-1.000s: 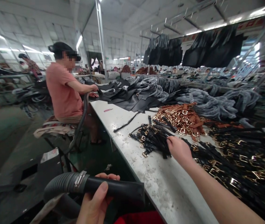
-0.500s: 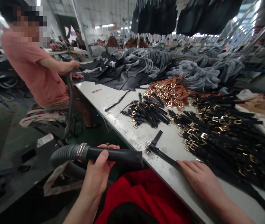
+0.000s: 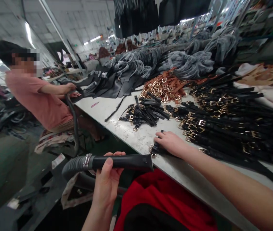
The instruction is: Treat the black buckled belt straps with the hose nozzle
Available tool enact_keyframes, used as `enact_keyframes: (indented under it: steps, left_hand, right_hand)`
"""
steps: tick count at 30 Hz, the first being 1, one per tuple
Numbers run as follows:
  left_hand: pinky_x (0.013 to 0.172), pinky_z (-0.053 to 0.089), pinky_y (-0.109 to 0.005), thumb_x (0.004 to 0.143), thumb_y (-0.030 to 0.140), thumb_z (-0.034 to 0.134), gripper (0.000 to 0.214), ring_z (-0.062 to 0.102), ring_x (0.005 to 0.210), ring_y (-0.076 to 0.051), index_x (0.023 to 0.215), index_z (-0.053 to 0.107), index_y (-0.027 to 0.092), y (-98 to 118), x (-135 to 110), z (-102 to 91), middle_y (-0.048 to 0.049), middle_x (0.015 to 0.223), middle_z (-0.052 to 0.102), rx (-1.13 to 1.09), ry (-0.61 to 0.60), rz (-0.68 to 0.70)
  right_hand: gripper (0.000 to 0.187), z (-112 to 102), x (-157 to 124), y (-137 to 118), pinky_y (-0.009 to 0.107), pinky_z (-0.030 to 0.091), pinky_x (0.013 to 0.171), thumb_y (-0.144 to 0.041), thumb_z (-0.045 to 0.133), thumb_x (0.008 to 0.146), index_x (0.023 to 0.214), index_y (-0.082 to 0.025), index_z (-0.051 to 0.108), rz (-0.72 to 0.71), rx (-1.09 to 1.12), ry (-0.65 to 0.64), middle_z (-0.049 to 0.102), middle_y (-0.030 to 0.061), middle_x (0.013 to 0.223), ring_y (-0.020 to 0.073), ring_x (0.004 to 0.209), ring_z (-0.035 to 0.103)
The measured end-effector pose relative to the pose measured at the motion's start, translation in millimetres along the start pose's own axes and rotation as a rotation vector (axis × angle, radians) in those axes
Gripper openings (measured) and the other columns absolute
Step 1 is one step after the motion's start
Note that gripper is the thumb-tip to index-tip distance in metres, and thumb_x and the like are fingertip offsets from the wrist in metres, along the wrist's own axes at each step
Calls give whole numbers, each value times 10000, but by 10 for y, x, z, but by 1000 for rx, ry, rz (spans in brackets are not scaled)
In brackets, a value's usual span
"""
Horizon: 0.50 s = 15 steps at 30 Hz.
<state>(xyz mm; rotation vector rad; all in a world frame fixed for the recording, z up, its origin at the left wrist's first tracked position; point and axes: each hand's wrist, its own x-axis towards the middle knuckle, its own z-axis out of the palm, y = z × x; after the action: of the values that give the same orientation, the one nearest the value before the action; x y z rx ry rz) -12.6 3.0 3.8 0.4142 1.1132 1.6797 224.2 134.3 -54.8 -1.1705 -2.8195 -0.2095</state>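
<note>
My left hand (image 3: 108, 175) is closed around the flat black nozzle (image 3: 129, 162) of a ribbed grey hose (image 3: 75, 166), thumb on top. The nozzle points right, just off the table's near edge. My right hand (image 3: 171, 142) lies over a black buckle strap (image 3: 157, 149) on the white table, its fingers bent over the strap near the buckle. The hand hides most of this strap; its metal buckle shows by the table edge.
Piles of black straps with gold buckles (image 3: 213, 128) cover the table's right side, with brown straps (image 3: 166, 85) behind. Black pieces (image 3: 117, 86) and grey wrapped coils (image 3: 186, 62) lie farther back. A seated person in pink (image 3: 37, 102) holds another hose at left.
My right hand has moved forward and left along the strap to its buckle end. My left hand keeps hold of the hose nozzle. The view has tilted and shifted.
</note>
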Motion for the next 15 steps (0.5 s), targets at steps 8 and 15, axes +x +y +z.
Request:
enact_keyframes:
  steps: [8, 15]
  left_hand:
    - [805, 551, -352, 663, 335, 775, 263, 698, 908, -222, 865, 644, 231, 55, -27, -33, 0, 840, 732, -30, 42, 9]
    - [796, 559, -371, 616, 315, 809, 290, 703, 891, -232, 839, 654, 211, -7, 81, -135, -18, 828, 738, -66, 29, -31]
  right_hand:
    - [215, -110, 318, 144, 334, 407, 706, -173, 519, 855, 1028, -122, 637, 243, -8, 3, 663, 148, 965, 247, 857, 607]
    - [349, -11, -241, -305, 352, 422, 816, -373, 530, 876, 1133, -153, 618, 357, 278, 40, 649, 106, 1061, 247, 956, 586]
